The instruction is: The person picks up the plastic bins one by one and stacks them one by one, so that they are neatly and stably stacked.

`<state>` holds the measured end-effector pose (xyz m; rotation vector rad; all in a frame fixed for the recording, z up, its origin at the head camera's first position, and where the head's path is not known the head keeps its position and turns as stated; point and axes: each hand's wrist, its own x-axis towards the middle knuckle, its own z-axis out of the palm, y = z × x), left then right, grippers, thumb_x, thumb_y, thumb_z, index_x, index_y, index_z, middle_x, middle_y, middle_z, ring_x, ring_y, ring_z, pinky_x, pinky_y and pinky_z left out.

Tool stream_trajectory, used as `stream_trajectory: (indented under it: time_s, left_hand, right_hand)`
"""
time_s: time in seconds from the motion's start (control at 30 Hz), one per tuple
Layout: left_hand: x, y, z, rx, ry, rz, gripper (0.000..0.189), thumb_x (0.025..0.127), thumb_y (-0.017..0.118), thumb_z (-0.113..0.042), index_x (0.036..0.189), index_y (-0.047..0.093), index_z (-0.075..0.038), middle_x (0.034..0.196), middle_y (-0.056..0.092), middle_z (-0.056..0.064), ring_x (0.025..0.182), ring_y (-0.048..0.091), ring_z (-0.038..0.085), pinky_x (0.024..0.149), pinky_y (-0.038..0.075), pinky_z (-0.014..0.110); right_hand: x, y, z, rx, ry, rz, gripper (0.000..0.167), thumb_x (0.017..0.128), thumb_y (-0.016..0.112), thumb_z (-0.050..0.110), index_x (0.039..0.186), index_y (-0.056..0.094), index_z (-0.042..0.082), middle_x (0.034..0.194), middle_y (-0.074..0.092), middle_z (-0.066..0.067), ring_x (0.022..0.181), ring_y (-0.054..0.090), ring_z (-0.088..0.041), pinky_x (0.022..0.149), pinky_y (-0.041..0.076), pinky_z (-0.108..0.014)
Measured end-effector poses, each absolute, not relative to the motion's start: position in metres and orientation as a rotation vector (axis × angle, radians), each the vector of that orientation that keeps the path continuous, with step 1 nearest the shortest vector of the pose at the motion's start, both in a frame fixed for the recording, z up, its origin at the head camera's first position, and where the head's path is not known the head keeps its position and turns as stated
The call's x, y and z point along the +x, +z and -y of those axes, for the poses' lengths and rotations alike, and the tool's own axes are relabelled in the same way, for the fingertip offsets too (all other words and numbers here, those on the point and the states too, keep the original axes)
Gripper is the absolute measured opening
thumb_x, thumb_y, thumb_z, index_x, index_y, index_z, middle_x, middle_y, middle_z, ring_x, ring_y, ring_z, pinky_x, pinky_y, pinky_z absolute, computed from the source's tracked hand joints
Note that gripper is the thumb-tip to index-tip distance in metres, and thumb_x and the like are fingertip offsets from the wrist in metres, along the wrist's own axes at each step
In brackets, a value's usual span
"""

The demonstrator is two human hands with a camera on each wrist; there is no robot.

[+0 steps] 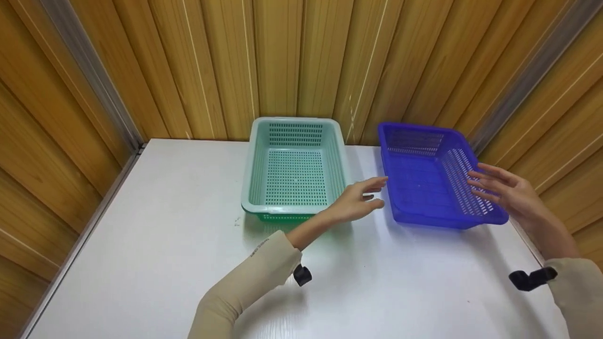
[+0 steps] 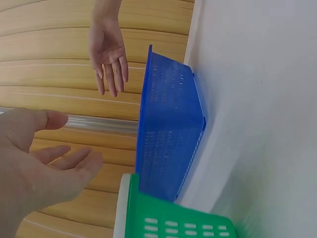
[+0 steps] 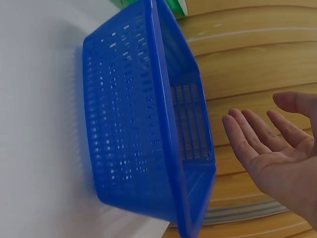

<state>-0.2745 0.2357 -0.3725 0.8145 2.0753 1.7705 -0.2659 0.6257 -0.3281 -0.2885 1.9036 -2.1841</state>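
Note:
A blue plastic basket [image 1: 417, 183] with slotted sides stands on the right of the white table, and nothing lies inside it. To its left is a green basket [image 1: 296, 181] with a pale inner layer and perforated floor, also holding nothing. My left hand [image 1: 355, 202] hovers between the two baskets, fingers extended toward the blue one's left rim. Over the blue basket's right side is my right hand [image 1: 513, 193], its fingers loosely spread. Both wrist views show the palms with nothing in them, apart from the blue basket's rim.
The white tabletop [image 1: 150, 263] extends in front and to the left of the baskets. Wood-look panels [image 1: 278, 56] wall the back and both sides, with metal strips [image 1: 523, 75] at the corners. A black wrist device [image 1: 532, 278] sits at the right cuff.

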Motion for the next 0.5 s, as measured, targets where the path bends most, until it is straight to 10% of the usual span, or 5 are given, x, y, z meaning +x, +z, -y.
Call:
stream_trajectory:
  time_s: [0.33,0.5]
  left_hand:
    - [-0.274,-0.385,-0.284,0.523,1.65,-2.106,0.07,0.095,0.065,-0.012,0.159,0.038,-0.021,0.164,0.039,0.001,0.146,0.046,0.021,0.111,0.048,0.028]
    - [-0.27,-0.398,-0.304,0.422,1.615,-2.145,0.076,0.097,0.065,-0.022,0.163,0.027,-0.017,0.168,0.03,0.003,0.155,0.031,0.02,0.124,0.033,0.033]
  right_hand:
    - [-0.254,-0.351,-0.678,-0.242,-2.328,-1.819,0.045,0.106,0.035,-0.009,0.132,0.067,0.01,0.124,0.075,-0.002,0.109,0.074,-0.015,0.09,0.06,-0.026]
    - [-0.252,-0.361,-0.69,-0.202,-2.25,-2.071,0.042,0.105,0.042,-0.007,0.127,0.068,0.019,0.117,0.076,0.008,0.102,0.074,-0.004,0.083,0.059,-0.017]
